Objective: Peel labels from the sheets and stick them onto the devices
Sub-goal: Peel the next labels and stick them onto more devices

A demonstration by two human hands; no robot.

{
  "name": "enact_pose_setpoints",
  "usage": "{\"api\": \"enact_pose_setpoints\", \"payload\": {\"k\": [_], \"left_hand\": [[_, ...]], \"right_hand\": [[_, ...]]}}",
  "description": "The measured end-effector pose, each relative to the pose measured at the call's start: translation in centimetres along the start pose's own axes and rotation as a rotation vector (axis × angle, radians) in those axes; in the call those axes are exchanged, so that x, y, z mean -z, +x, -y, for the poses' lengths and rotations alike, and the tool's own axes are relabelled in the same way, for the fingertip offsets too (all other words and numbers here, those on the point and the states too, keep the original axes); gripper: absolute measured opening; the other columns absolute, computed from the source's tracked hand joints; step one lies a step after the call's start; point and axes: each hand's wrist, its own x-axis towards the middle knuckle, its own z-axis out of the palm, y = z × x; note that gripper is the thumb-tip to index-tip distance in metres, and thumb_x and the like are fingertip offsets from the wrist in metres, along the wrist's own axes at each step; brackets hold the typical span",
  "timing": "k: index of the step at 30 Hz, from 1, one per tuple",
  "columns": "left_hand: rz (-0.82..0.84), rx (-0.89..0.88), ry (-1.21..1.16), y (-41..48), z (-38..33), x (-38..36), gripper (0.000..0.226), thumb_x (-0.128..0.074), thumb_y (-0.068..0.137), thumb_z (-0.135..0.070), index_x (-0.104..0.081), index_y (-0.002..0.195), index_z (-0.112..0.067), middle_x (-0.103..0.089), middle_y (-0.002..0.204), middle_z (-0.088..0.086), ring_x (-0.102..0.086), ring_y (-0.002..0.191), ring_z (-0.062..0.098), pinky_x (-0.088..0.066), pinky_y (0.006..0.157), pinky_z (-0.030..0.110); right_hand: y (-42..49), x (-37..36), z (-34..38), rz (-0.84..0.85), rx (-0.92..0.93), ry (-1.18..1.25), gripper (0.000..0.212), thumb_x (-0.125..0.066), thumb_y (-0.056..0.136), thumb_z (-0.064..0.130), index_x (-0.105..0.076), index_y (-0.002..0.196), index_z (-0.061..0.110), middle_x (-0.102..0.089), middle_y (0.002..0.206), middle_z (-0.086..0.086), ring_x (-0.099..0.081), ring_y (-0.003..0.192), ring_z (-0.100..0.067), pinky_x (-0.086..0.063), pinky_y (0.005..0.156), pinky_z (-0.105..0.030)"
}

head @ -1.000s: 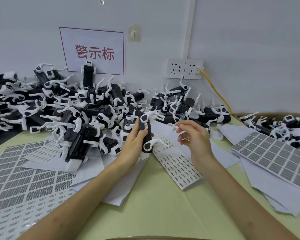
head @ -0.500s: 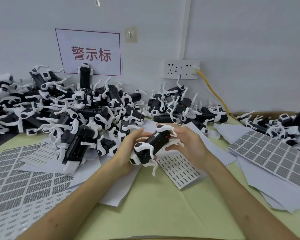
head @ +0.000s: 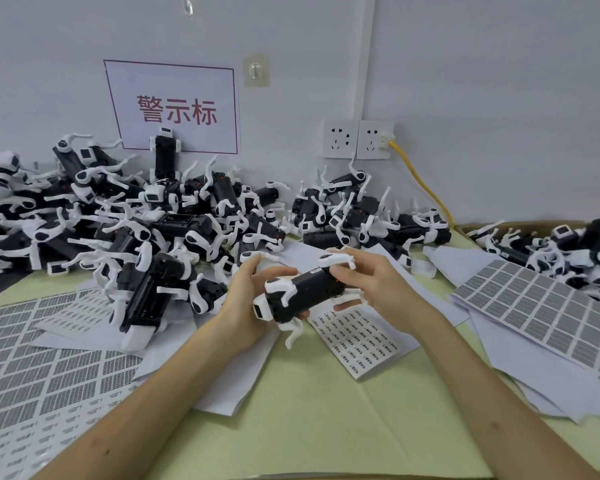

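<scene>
Since 1 s ago the device [head: 302, 292] has gone from upright in the left hand alone to lying nearly level, and the right hand, which was apart from it, has closed in on it. Little change from 0.5 s ago.

Left hand [head: 246, 306] cups the white head end from below and the left, fingers curled under the black body, thumb raised above it. Right hand [head: 378, 289] grips the other end: fingers [head: 340, 271] bent onto the top of the body, thumb underneath. Both hands hold it firmly, and the device spans the gap between the two palms, head end lower left, rear end upper right, white legs sticking out above and below. It is held clear of the table [head: 309, 427], just above a small label sheet [head: 357, 337]. Can't tell if a label is under the right fingertips.

A pile of devices [head: 153, 230] lies behind and to the left. Grey label sheets [head: 32, 358] lie at left, with another sheet [head: 541, 313] on white paper at right. More devices [head: 568, 251] lie at far right. Wall sign [head: 174, 109], sockets [head: 357, 138] and yellow cable [head: 420, 178] at the back.
</scene>
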Motion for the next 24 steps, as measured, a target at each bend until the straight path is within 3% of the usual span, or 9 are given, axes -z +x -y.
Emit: {"api": "enact_pose_setpoints", "payload": {"k": [5,8,11,14,15,17,20,24], "left_hand": [[-0.048,-0.197,0.191,0.3,0.0,0.1,0.056,-0.032,0.110,-0.049,-0.068,0.114,-0.006,-0.076,0.106,0.019,-0.075,0.074,0.038,-0.061,0.060,0.039],[-0.199,-0.511,0.526,0.6,0.5,0.0,0.041,-0.038,0.112,-0.034,-0.070,0.100,-0.010,-0.073,0.106,0.013,-0.070,0.078,0.027,-0.062,0.063,0.045],[-0.215,-0.763,0.689,0.4,0.9,0.1,0.028,-0.044,0.106,-0.033,-0.068,0.100,-0.019,-0.071,0.104,0.000,-0.071,0.087,0.019,-0.059,0.071,0.042],[-0.252,-0.848,0.740,0.5,0.9,0.2,0.025,-0.044,0.102,-0.032,-0.067,0.103,-0.021,-0.067,0.110,0.000,-0.067,0.098,0.018,-0.058,0.082,0.043],[-0.264,-0.870,0.765,0.6,0.9,0.3,0.023,-0.046,0.103,-0.030,-0.067,0.106,-0.021,-0.066,0.112,0.000,-0.066,0.100,0.017,-0.057,0.086,0.042],[-0.285,-0.897,0.817,0.8,1.0,0.4,0.017,-0.050,0.107,-0.021,-0.066,0.110,-0.022,-0.064,0.116,0.000,-0.063,0.102,0.008,-0.054,0.088,0.034],[-0.295,-0.909,0.848,1.0,1.0,0.6,0.018,-0.053,0.106,-0.012,-0.064,0.112,-0.026,-0.061,0.122,-0.002,-0.061,0.107,-0.001,-0.047,0.083,0.014],[-0.360,-0.978,0.930,1.1,0.7,0.8,0.022,-0.060,0.101,-0.007,-0.063,0.117,-0.020,-0.057,0.124,0.001,-0.056,0.103,-0.003,-0.044,0.080,0.009]], "right_hand": [[0.3,0.4,0.1,-0.192,-0.010,-0.107,0.019,-0.071,0.096,0.026,-0.072,0.102,0.007,-0.066,0.081,-0.004,-0.059,0.065,-0.019,-0.049,0.048,-0.031],[0.4,1.1,0.6,-0.265,-0.084,-0.005,0.013,-0.070,0.096,0.020,-0.073,0.090,0.009,-0.063,0.074,-0.009,-0.056,0.055,-0.025,-0.041,0.040,-0.026],[0.3,2.5,1.3,-0.426,-0.019,0.386,0.022,-0.055,0.105,0.017,-0.074,0.095,0.010,-0.068,0.080,-0.010,-0.061,0.054,-0.019,-0.047,0.043,-0.024],[0.0,4.6,1.9,-0.434,0.228,0.965,0.030,-0.055,0.106,0.023,-0.078,0.093,0.010,-0.075,0.105,-0.011,-0.076,0.093,-0.023,-0.061,0.072,-0.030],[-0.1,5.1,1.9,-0.437,0.251,0.981,0.026,-0.056,0.106,0.026,-0.076,0.098,0.012,-0.074,0.114,-0.011,-0.074,0.106,-0.027,-0.061,0.079,-0.033],[0.1,5.1,1.5,-0.482,0.169,0.853,0.019,-0.055,0.105,0.029,-0.067,0.115,0.017,-0.072,0.126,-0.008,-0.072,0.113,-0.028,-0.059,0.082,-0.036],[0.5,3.5,0.7,-0.491,0.002,0.676,0.024,-0.058,0.102,0.026,-0.066,0.122,0.016,-0.073,0.125,-0.008,-0.074,0.102,-0.027,-0.052,0.082,-0.033],[0.4,1.2,0.9,-0.431,-0.095,0.467,0.030,-0.057,0.101,0.025,-0.065,0.127,0.015,-0.075,0.106,-0.003,-0.071,0.080,-0.019,-0.047,0.074,-0.031]]}}
